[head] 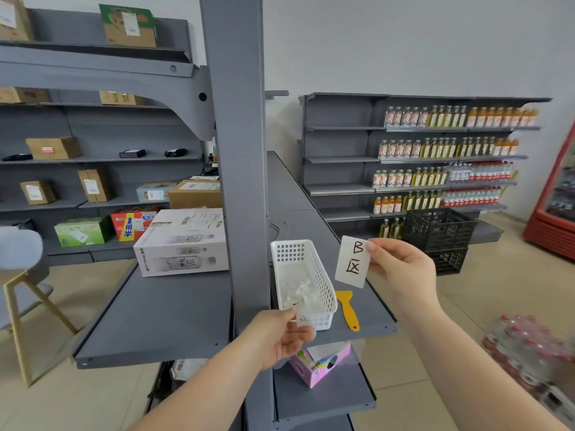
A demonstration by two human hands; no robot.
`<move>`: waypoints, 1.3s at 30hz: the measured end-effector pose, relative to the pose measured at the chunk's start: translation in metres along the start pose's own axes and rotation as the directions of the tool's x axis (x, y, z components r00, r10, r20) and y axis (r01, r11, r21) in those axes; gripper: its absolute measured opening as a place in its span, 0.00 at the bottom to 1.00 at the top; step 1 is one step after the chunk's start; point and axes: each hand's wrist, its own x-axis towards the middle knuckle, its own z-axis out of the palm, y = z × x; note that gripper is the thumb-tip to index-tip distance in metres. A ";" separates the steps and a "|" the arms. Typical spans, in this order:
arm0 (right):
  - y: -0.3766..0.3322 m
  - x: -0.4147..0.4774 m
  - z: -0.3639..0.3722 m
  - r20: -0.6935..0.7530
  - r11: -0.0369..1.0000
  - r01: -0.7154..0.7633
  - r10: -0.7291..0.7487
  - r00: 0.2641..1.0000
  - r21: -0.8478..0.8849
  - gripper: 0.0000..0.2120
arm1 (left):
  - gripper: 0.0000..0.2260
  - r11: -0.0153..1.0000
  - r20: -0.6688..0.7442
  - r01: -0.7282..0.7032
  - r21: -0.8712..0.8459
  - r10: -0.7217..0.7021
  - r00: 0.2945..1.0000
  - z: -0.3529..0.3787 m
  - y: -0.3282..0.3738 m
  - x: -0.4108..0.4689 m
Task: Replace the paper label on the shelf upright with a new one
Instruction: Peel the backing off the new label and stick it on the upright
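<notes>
The grey shelf upright rises through the middle of the view, its face bare of any label. My right hand pinches a white paper label with handwritten black characters, held upright to the right of the upright. My left hand holds a thin, translucent strip of backing paper over the near end of a white plastic basket. Crumpled paper scraps lie inside the basket. A yellow plastic scraper lies on the shelf just right of the basket.
A grey shelf board carries a white carton on the left. A pink box sits on the lower shelf. Black crates and bottle shelves stand behind; a wooden stool is at left, a bottle pack at right.
</notes>
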 end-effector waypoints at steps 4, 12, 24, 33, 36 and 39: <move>0.003 0.002 -0.008 -0.021 1.000 -0.018 0.018 1.000 0.015 0.02 | 0.09 0.987 -0.064 -0.133 -0.091 0.127 0.990 0.020 0.015 0.012; 0.007 0.004 -0.012 -0.022 0.999 -0.039 0.039 0.999 0.031 0.03 | 0.13 0.934 -0.176 -0.095 -0.343 0.035 0.984 0.045 0.040 0.053; -0.014 0.001 0.011 0.124 0.997 -0.036 0.027 0.992 0.070 0.03 | 0.09 0.878 -0.100 -0.478 -0.029 0.473 0.875 0.036 0.035 -0.010; -0.068 -0.002 0.065 0.306 0.990 0.071 -0.106 0.946 0.121 0.03 | 0.07 0.657 -0.100 -0.735 0.169 0.753 0.650 0.014 0.068 -0.090; -0.086 0.000 0.085 0.351 0.986 0.125 -0.157 0.923 0.111 0.01 | 0.06 0.589 -0.139 -0.779 0.216 0.808 0.573 0.001 0.081 -0.099; -0.109 0.001 0.107 0.379 0.972 0.218 -0.236 0.895 0.091 0.04 | 0.08 0.535 -0.163 -0.801 0.269 0.845 0.510 -0.011 0.100 -0.106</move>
